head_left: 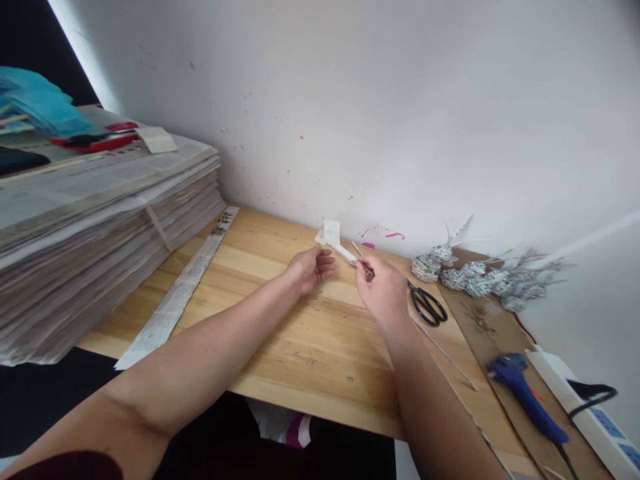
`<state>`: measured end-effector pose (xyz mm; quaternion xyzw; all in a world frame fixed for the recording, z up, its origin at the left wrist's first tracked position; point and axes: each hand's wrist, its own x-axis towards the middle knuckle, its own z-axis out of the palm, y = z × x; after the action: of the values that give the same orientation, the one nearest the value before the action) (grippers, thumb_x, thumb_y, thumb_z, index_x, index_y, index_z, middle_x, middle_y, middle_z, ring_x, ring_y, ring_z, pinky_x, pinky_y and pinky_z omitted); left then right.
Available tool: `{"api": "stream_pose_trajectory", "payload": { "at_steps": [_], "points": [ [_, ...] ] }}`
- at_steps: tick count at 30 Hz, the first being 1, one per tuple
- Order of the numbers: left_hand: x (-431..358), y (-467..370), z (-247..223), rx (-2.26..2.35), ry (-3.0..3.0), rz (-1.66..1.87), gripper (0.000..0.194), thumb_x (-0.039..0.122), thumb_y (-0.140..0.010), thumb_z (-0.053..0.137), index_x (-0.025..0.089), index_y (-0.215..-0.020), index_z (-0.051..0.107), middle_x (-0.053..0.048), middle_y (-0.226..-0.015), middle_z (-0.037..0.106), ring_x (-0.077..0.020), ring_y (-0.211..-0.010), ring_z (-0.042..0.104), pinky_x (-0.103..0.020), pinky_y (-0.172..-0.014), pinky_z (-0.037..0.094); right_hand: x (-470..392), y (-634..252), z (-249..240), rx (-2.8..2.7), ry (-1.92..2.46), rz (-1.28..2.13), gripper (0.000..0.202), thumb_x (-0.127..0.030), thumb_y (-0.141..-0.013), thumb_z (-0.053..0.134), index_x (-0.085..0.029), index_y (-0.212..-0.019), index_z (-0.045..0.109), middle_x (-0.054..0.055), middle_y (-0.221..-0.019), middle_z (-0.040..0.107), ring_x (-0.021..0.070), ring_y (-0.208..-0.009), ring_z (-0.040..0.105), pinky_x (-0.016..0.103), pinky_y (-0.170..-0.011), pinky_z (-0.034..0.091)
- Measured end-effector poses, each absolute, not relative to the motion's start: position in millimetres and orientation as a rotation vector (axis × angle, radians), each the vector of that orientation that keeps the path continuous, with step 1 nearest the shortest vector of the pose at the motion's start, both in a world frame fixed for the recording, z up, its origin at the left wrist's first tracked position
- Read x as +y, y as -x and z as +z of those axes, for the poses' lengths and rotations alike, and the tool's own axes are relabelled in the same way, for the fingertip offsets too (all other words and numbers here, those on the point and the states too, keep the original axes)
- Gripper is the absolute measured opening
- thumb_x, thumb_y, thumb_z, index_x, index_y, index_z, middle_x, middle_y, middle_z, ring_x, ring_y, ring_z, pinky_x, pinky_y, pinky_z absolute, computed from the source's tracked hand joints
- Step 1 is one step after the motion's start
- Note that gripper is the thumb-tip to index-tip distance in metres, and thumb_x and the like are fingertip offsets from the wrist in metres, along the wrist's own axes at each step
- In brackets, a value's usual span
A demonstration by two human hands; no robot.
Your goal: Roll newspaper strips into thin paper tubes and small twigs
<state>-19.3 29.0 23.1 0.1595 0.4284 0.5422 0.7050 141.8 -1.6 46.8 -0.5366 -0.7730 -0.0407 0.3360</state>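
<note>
Over the wooden table [300,337], my right hand [383,287] pinches the narrow rolled end of a white paper strip [332,233]. The strip's wider flat part sticks out toward the wall, away from me. Just left of it is my left hand [315,268], its fingers apart and loosely bent around nothing I can see. A thin stick [356,248] pokes out beyond my right fingers; its other end is hidden by that hand. Black-handled scissors [427,305] lie right of my right hand, their blades partly covered by it.
A tall stack of newspaper [115,220] stands at left, with a red tool [100,141] on top. Beside it lies a long newspaper strip [185,283]. On the right are woven paper pieces [477,277], a blue glue gun [530,397] and a white power strip [575,407].
</note>
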Motion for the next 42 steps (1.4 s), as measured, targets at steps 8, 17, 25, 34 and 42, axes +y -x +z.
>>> {"api": "stream_pose_trajectory", "payload": {
  "at_steps": [8,17,25,34,42],
  "points": [
    [15.7,14.9,32.9,0.907,-0.629,1.030,0.022,0.026,-0.084,0.060,0.011,-0.070,0.067,-0.001,-0.054,0.058,-0.0047,-0.038,0.050,-0.014,-0.034,0.034,1.7,-143.9,44.2,-2.075,1.404,-0.366,0.022,-0.026,-0.092,0.046,-0.019,-0.091,0.066,0.007,-0.082,0.069,0.0208,-0.076,0.060,0.030,-0.069,0.038],
    [15.8,15.5,32.6,0.790,-0.578,1.148,0.011,0.020,-0.077,0.071,0.013,-0.083,0.066,-0.008,-0.085,0.070,-0.0120,-0.065,0.066,-0.019,-0.053,0.053,-3.5,-137.5,43.7,-2.127,1.272,-0.203,0.022,-0.024,-0.093,0.045,-0.019,-0.093,0.066,0.008,-0.086,0.069,0.0204,-0.080,0.061,0.029,-0.075,0.041],
    [27.1,22.8,31.2,0.933,-0.502,1.387,0.021,0.013,-0.069,0.076,0.014,-0.085,0.064,0.000,-0.065,0.063,-0.0065,-0.049,0.055,-0.016,-0.045,0.045,0.2,-140.4,44.5,-2.059,1.351,-0.141,0.021,-0.024,-0.090,0.047,-0.018,-0.093,0.067,0.007,-0.085,0.071,0.0201,-0.076,0.063,0.029,-0.072,0.042],
    [27.1,46.2,59.6,0.764,-0.598,1.422,0.031,0.042,-0.079,0.067,0.016,-0.095,0.061,-0.007,-0.077,0.069,-0.0146,-0.070,0.067,-0.019,-0.059,0.050,-3.3,-136.0,42.2,-2.298,1.324,0.094,0.017,-0.024,-0.088,0.051,-0.022,-0.086,0.068,0.003,-0.079,0.071,0.0164,-0.068,0.063,0.026,-0.062,0.040],
    [41.3,49.5,39.2,0.809,-0.642,1.496,0.087,0.032,-0.077,0.071,0.039,-0.147,0.020,-0.012,-0.130,0.056,-0.0212,-0.106,0.062,-0.031,-0.084,0.050,-4.4,-135.2,42.5,-2.129,1.303,0.282,0.015,-0.027,-0.085,0.055,-0.022,-0.084,0.069,0.001,-0.074,0.071,0.0147,-0.060,0.061,0.025,-0.058,0.041]
  ]
}}
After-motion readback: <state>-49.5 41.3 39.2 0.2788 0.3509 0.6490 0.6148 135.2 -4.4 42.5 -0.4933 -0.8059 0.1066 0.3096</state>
